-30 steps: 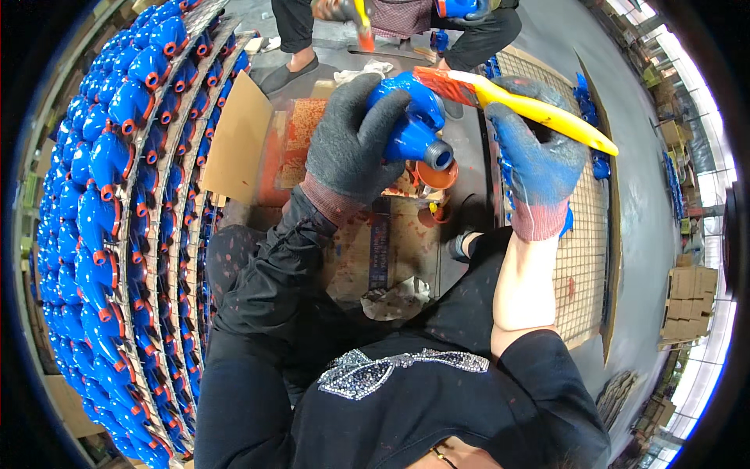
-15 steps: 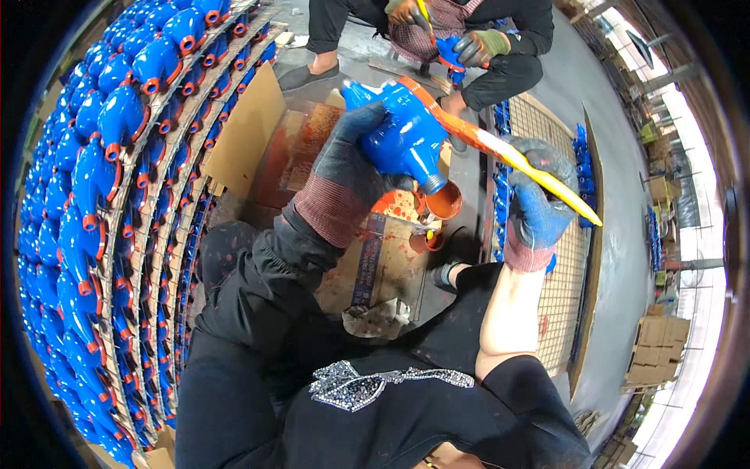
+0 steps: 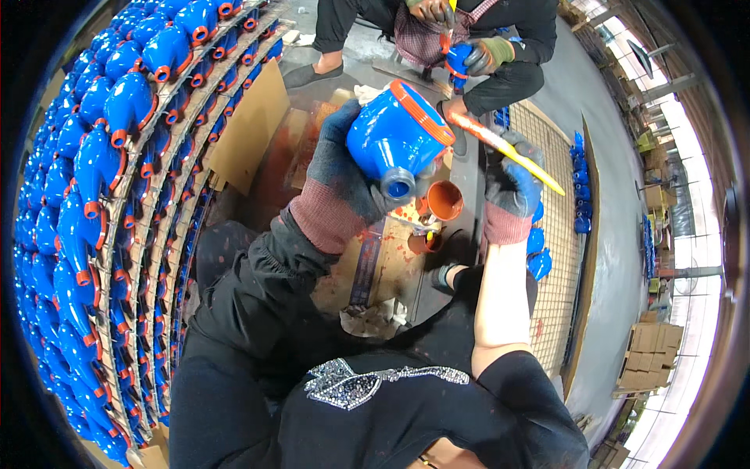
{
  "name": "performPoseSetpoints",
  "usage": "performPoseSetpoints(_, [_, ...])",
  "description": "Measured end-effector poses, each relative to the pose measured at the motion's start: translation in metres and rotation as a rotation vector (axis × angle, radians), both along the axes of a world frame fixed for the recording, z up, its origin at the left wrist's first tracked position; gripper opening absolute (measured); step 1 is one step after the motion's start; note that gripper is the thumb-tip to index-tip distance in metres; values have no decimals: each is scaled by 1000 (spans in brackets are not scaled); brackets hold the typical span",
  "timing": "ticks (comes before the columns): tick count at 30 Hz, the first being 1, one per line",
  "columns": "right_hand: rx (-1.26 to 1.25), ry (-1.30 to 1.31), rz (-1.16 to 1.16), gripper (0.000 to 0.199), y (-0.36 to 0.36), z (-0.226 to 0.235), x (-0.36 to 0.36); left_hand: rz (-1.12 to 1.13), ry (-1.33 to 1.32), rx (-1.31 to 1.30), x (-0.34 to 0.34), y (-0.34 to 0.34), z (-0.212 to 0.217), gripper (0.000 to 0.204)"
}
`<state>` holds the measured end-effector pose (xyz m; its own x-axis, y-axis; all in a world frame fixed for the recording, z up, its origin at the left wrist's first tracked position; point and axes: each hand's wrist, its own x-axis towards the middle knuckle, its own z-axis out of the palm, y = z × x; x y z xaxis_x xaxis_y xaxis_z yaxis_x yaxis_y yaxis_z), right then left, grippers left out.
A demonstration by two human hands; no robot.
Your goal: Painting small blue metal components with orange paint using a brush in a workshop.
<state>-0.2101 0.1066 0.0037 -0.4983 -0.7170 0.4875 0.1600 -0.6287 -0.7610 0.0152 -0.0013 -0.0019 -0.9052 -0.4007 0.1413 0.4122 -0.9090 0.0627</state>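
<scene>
My left hand (image 3: 332,168), in a dark glove with a reddish cuff, grips a glossy blue water meter body (image 3: 379,133). One threaded end of the body faces me, and its wide round rim is coated orange. My right hand (image 3: 516,184), gloved the same way, is closed around a yellow-handled paintbrush (image 3: 537,170). Orange paint covers the brush's far half, and its tip lies beside the orange rim; whether they touch I cannot tell. Below the body stands a paint pot (image 3: 445,201) with orange inside, and a smaller pot (image 3: 424,243) sits nearer me.
Stacked racks of blue bodies with orange rims (image 3: 78,227) rise at my left. On the right lies a wire-grid tray (image 3: 558,313) with several blue parts. Opposite me a co-worker's gloved hands (image 3: 488,56) hold another blue body and a brush. Cardboard boxes (image 3: 652,352) stand far right.
My left hand has turned the blue body, bringing a threaded end toward me and its orange rim more into view. My right hand has moved slightly left and down with the brush.
</scene>
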Motion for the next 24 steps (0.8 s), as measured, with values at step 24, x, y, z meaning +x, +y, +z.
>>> performPoseSetpoints(24, [380,535,-347,29,18,32,23,729,-1075,-1554,-17,8,-26,64])
